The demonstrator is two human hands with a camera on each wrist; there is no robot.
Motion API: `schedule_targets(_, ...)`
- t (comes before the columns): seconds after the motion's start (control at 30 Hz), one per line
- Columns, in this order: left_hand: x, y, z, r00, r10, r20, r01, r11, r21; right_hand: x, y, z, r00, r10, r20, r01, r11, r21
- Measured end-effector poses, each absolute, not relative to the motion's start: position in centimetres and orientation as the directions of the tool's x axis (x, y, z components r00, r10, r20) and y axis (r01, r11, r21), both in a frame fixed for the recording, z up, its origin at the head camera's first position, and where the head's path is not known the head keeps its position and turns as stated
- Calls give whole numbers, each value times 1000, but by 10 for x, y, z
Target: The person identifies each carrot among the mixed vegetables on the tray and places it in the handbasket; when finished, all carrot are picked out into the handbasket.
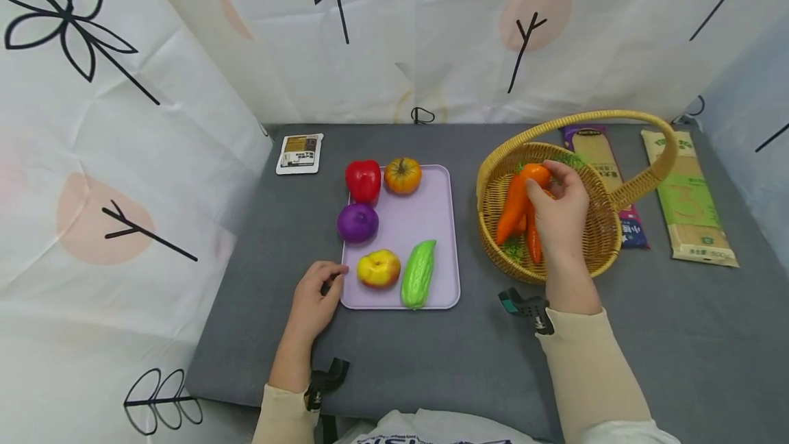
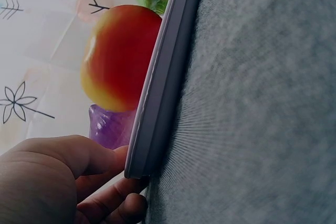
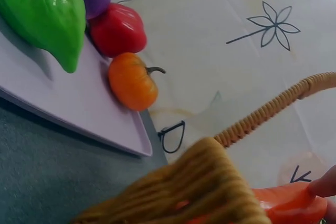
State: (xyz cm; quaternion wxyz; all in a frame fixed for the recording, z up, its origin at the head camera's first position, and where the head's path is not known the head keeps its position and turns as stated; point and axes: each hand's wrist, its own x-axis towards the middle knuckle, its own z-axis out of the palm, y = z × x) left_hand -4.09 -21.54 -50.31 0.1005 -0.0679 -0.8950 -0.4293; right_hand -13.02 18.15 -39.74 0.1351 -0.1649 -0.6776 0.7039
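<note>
My right hand [image 1: 564,218] reaches into a yellow wicker basket [image 1: 600,238] and pinches the thick end of an orange carrot [image 1: 511,210]. Its fingertips also show on the carrot [image 3: 289,203] in the right wrist view. Another slim orange-red vegetable [image 1: 533,242] lies beside it, partly hidden by the hand. At the near left, my left hand [image 1: 314,300] grips the rim of a lilac tray [image 1: 431,201], thumb above and fingers below. The tray bears a red bell pepper [image 1: 364,181], a small pumpkin [image 1: 403,176], a purple onion-like vegetable [image 1: 357,223], a yellow-red peach-like fruit [image 1: 379,269] and a green bumpy gourd [image 1: 418,275].
The basket's tall handle [image 1: 579,117] arches over its back and right side. Two long packets, one purple [image 1: 631,221] and one green [image 1: 693,197], lie to its right. A small white packet [image 1: 300,154] lies at the back left of the grey table [image 1: 394,362].
</note>
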Motion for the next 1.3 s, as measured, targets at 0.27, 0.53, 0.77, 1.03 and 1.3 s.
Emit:
schedule_targets(0.27, -42, -216, -504, -971, 39, 237, 211, 611, 763, -134, 171, -400, -933, 341, -112, 123, 12, -992)
schedule_targets(0.53, -41, -218, -503, -973, 34, 227, 200, 615, 763, -133, 174, -406, -958, 256, -132, 149, 46, -988)
schedule_targets(0.77, -42, -218, -504, -976, 32, 217, 190, 616, 764, -127, 177, -402, -961, 243, -130, 143, 38, -989)
schedule_targets(1.03, -44, -218, -504, -971, 40, 237, 211, 615, 760, -108, 181, -381, -963, 255, -88, 95, 16, -995)
schedule_targets(1.3, -41, -217, -489, -985, 64, 162, 161, 695, 701, -80, 197, -370, -969, 234, -79, 127, 197, -972)
